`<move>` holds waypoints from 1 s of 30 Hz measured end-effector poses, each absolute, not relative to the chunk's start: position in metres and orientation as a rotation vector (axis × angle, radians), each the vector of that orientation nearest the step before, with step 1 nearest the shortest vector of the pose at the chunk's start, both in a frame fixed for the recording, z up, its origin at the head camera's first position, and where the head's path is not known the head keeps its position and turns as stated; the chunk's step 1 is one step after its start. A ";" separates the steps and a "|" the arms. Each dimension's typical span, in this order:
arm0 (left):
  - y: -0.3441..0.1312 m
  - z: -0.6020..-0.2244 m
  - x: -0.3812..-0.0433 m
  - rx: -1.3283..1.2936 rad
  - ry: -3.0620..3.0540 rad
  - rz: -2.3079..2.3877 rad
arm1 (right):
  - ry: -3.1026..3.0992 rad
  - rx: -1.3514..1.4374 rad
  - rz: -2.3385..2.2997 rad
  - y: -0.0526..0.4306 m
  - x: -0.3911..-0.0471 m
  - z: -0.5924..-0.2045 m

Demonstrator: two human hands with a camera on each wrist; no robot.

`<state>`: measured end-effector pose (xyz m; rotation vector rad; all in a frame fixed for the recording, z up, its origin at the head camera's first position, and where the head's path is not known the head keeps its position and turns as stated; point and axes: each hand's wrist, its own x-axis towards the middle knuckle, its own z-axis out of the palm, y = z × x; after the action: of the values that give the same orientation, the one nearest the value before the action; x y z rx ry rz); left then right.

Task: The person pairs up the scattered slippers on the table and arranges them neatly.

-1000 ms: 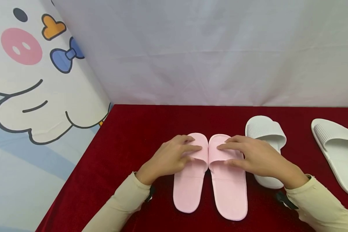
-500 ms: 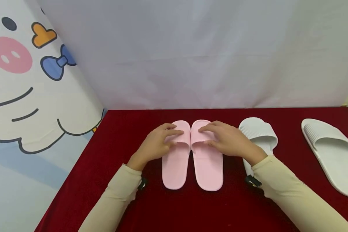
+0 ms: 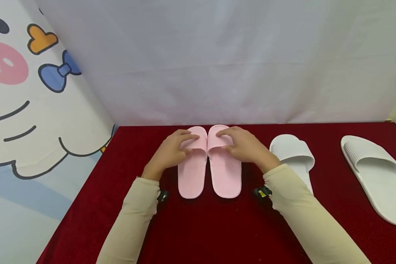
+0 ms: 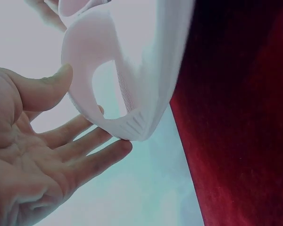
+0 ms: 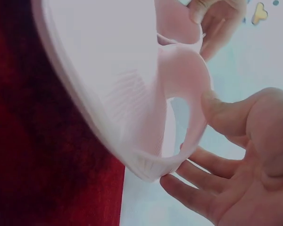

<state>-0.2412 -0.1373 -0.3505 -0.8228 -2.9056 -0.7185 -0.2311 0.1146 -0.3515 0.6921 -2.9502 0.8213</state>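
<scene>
A pair of pink slide slippers lies side by side, toes pointing at the back wall. On the left slipper (image 3: 192, 176), my left hand (image 3: 169, 151) grips the strap (image 4: 80, 52) from its outer side, thumb on the strap and fingers along its lower edge. My right hand (image 3: 247, 147) holds the right slipper (image 3: 226, 178) in a mirrored way, thumb and fingers spread over its strap (image 5: 191, 70). The inner edges of the two straps meet near the toes. Both heels point toward me.
A white slipper (image 3: 292, 150) lies just right of the pink pair, partly covered by my right sleeve (image 3: 303, 209). Another white slipper (image 3: 379, 179) is farther right, angled. Red cloth (image 3: 214, 231) covers the table; a white curtain (image 3: 217, 66) rises behind its back edge.
Both hands have moved the pink slippers away from me, toward the back edge and slightly left, widening the space to the white slippers. The head view has shifted a little too.
</scene>
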 end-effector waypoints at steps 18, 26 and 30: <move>-0.140 -0.369 -0.255 -0.799 -2.979 -0.776 | -2.972 0.622 0.937 0.110 -0.238 -0.374; -0.137 -0.372 -0.258 -0.796 -2.963 -0.761 | -2.936 0.626 0.963 0.111 -0.243 -0.375; -0.137 -0.375 -0.259 -0.775 -2.991 -0.730 | -2.926 0.647 0.971 0.109 -0.246 -0.380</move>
<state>-0.2588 -0.1372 -0.3746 -0.7746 -2.9907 -0.7304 -0.2460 0.1092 -0.3797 0.6467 -2.9257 0.9705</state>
